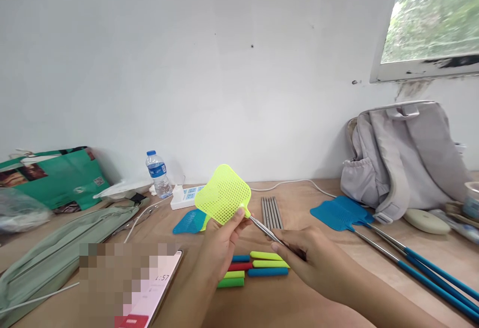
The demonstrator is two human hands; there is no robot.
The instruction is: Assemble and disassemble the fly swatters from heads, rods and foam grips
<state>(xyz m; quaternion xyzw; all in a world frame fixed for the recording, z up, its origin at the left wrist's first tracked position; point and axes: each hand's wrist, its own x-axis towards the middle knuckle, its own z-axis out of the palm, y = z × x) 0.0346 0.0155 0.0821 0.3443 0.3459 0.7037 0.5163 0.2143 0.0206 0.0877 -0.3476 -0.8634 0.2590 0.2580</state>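
A neon-yellow fly swatter head (223, 193) is pinched near its neck by my left hand (220, 243). My right hand (309, 258) is closed around the silver metal rod (264, 227) that meets this neck. On the table below lie several coloured handle grips, among them a blue grip (268, 271), a red grip (239, 266) and a green grip (231, 282). Behind the hands, several metal rods (271, 212) lie side by side. A blue swatter head (190, 222) rests behind my left hand, partly covered, with another yellow mesh piece beside it.
Blue fly swatters (335, 213) with long handles lie at right, near a grey backpack (407, 153). At left are a phone (159, 288), a sage-green bag (56, 248), a water bottle (159, 176), a power strip (183, 197) and a green shopping bag (56, 183).
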